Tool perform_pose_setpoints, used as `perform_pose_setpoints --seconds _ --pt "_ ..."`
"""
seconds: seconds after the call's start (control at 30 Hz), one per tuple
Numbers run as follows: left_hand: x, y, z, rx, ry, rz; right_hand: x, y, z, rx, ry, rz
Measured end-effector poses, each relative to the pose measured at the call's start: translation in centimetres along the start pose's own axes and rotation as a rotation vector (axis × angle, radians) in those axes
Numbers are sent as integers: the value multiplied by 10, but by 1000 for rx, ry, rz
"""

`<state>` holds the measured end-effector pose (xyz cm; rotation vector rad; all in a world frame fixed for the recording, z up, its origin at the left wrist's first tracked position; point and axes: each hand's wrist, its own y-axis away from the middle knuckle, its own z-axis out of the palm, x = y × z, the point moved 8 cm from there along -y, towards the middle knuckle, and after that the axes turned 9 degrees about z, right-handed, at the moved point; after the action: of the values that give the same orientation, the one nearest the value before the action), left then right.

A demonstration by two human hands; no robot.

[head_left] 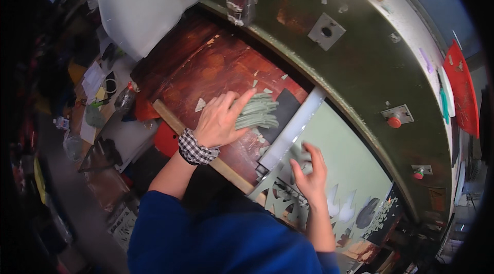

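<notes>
My left hand (pixel 218 119), with a checked band at its wrist, spans the end of a stack of pale green cut pieces (pixel 258 111). Its thumb lies along the near side and its index finger along the far side. The stack rests on a worn red-brown board (pixel 206 68), partly over a dark flat piece (pixel 284 109). To the right, my right hand (pixel 313 173) is raised over a green sheet (pixel 337 135) with cut-out gaps. Its thumb and fingers are apart. A grey blur near the fingertips cannot be made out.
A pale bar (pixel 296 127) separates the board from the sheet. Beyond stands a dark green machine beam (pixel 360 63) with red buttons (pixel 394 121). A wooden strip (pixel 226 173) edges the board near me. A cluttered table (pixel 95 104) is at left, a red tray (pixel 461 89) at far right.
</notes>
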<state>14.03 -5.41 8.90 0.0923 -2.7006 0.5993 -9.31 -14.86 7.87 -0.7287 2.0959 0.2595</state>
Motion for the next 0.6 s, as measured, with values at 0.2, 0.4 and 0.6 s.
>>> perform_pose_setpoints --seconds 0.2,0.4,0.6 --pt "-11 41 23 -103 126 25 -43 -51 130 -333 388 -314" --pt "-64 87 42 24 375 -332 -25 -65 167 -454 333 -292" --pt "-54 87 72 14 485 -323 -30 -70 172 -454 294 -330"
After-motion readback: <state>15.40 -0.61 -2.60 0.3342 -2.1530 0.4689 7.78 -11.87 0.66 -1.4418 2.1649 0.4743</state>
